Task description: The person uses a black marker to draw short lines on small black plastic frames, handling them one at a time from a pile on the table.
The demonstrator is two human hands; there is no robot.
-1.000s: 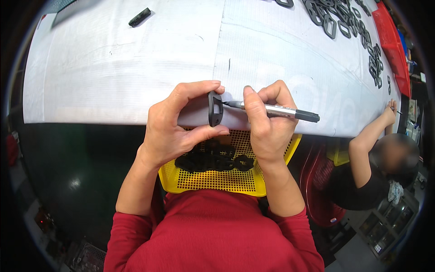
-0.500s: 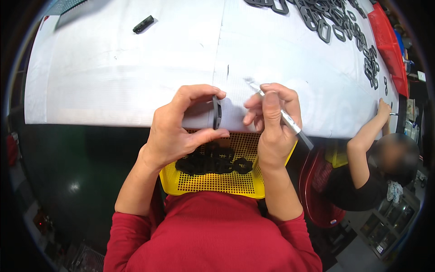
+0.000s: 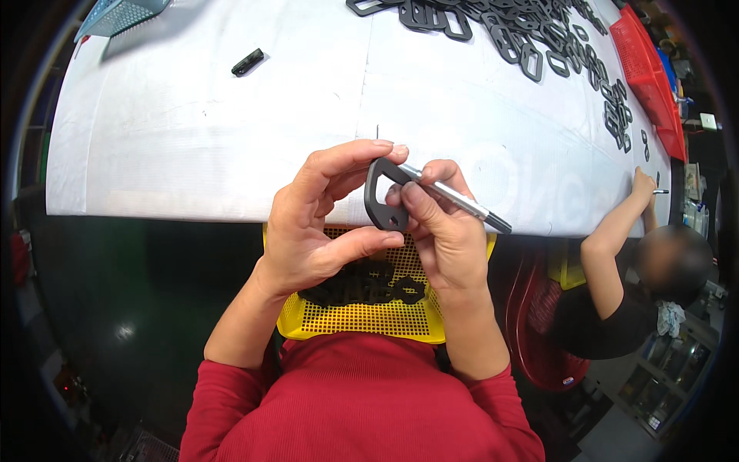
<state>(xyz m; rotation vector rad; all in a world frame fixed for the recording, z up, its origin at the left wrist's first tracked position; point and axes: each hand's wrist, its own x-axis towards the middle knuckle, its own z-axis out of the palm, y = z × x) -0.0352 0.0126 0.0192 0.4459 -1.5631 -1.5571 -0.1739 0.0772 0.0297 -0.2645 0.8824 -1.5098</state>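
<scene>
Between the thumb and fingertips of my left hand [image 3: 296,219] is a black, flat, rounded frame-shaped part [image 3: 372,199] with a large opening and a small hole at its lower end. My right hand [image 3: 454,246] grips a slim silver pen-shaped tool [image 3: 460,200] with a dark back end. The tool's front end lies against or right beside the part's upper edge; its tip is hidden near my left fingertips. Below both hands, a yellow mesh basket [image 3: 308,329] holds several black parts [image 3: 350,289].
The white-covered table [image 3: 192,154] carries a pile of black frame parts [image 3: 531,35] at the far right. A small black object [image 3: 248,61] lies far left, near a light-blue basket [image 3: 127,15]. Red baskets [image 3: 647,81] stand along the right edge. A co-worker's hand [image 3: 643,183] rests at the table's right.
My right hand has moved left, bringing the tool to the part. The part has turned from edge-on so that its opening shows. The view has shifted slightly.
</scene>
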